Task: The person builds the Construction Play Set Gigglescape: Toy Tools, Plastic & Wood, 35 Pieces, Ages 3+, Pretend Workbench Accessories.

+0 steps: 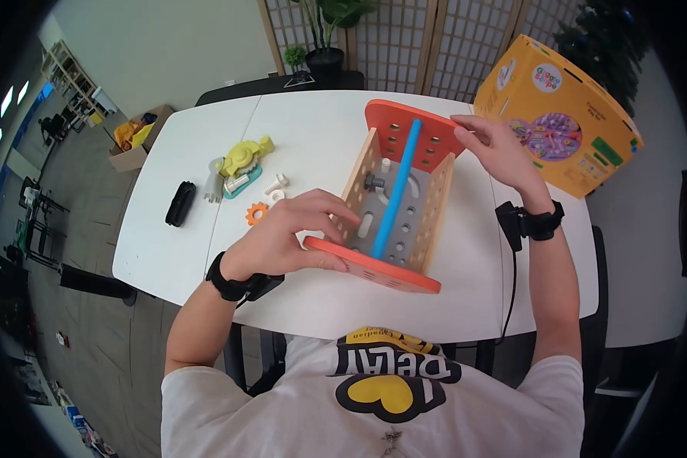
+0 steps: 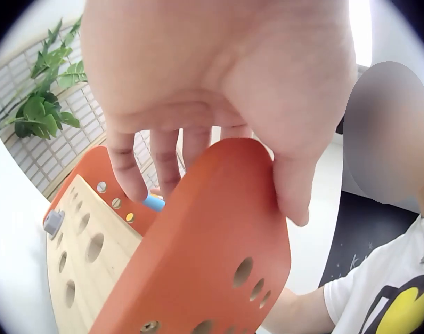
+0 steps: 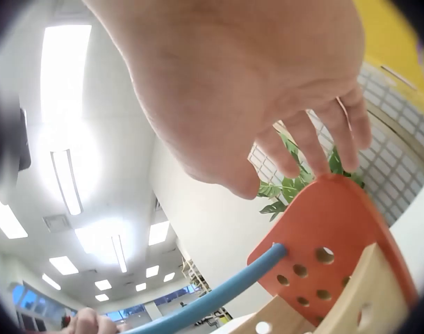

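A toy toolbox with two red-orange end panels, wooden sides, a grey perforated base and a blue bar stands on the table. My left hand grips the corner of the near panel, thumb on its outer face and fingers over the inner side. At the far panel's corner, my right hand has its fingertips at the top edge; in the right wrist view the thumb is apart from the panel. A grey bolt sticks through the left wooden side.
Left of the toolbox lie a yellow-green toy tool, a grey toy piece, an orange gear, cream pieces and a black case. A yellow box stands at the back right of the white table.
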`<act>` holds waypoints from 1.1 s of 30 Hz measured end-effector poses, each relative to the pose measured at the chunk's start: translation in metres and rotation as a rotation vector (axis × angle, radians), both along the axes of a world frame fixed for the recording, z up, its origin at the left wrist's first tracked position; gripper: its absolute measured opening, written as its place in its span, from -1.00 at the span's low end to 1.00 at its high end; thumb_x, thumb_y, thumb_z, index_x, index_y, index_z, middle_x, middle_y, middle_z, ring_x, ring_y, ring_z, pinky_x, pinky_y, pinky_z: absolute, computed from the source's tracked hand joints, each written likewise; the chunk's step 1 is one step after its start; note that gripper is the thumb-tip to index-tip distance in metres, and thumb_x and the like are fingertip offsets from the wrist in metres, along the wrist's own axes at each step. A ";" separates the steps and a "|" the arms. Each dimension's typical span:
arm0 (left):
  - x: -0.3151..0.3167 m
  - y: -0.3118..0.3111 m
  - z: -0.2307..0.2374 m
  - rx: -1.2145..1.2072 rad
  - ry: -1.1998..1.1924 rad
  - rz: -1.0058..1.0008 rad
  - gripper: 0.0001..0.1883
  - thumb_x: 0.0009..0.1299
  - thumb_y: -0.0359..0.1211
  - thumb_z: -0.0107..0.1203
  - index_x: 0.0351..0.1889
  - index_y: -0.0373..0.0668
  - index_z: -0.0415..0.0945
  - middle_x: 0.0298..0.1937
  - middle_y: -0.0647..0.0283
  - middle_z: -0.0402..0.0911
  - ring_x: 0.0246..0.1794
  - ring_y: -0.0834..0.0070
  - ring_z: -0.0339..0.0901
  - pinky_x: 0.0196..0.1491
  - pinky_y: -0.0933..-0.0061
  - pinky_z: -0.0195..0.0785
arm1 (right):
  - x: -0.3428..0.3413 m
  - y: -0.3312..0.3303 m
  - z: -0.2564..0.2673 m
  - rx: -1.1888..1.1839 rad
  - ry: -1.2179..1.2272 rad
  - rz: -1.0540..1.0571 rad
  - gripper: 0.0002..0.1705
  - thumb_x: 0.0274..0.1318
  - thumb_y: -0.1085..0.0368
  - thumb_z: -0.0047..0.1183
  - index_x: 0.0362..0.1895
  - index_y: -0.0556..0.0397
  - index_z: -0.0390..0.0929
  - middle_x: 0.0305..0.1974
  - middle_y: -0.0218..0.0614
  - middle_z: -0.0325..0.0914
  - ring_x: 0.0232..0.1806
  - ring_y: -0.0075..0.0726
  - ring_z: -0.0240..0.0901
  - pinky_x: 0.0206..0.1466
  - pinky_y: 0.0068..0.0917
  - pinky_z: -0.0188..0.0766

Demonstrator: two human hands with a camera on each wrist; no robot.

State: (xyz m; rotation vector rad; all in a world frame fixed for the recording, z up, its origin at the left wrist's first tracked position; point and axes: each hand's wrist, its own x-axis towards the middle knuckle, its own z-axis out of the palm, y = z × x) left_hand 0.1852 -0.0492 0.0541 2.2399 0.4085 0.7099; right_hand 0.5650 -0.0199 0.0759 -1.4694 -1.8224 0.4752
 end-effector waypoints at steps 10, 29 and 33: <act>-0.040 0.040 -0.023 -0.251 -0.072 0.563 -0.49 0.41 -0.15 0.37 0.19 -0.26 0.59 0.16 0.17 0.67 0.21 0.36 0.57 0.21 0.32 0.45 | 0.025 -0.023 0.006 -0.277 0.166 0.079 -0.59 0.56 0.10 -0.10 0.06 0.16 0.65 -0.31 -0.35 0.68 -0.32 -0.50 0.64 -0.14 -0.50 0.59; -0.005 0.033 -0.002 -0.631 -0.149 0.696 -0.22 0.71 0.20 -0.40 0.12 -0.35 0.61 -0.01 0.13 0.70 -0.01 0.41 0.65 0.20 0.32 0.49 | -0.006 -0.018 -0.016 -0.449 0.732 -0.032 -0.10 0.51 -0.43 -0.44 0.26 0.10 0.54 -0.02 -0.13 0.70 0.04 -0.28 0.62 0.20 -0.22 0.48; -0.004 0.038 0.009 -0.551 -0.424 0.643 -0.39 0.71 0.10 -0.22 0.28 -0.28 0.47 0.03 0.12 0.68 0.08 0.48 0.62 0.22 0.36 0.45 | -0.015 -0.030 0.006 -0.284 0.882 0.025 -0.33 0.49 -0.29 -0.16 0.18 0.03 0.53 -0.02 -0.18 0.68 0.07 -0.40 0.56 0.25 -0.27 0.36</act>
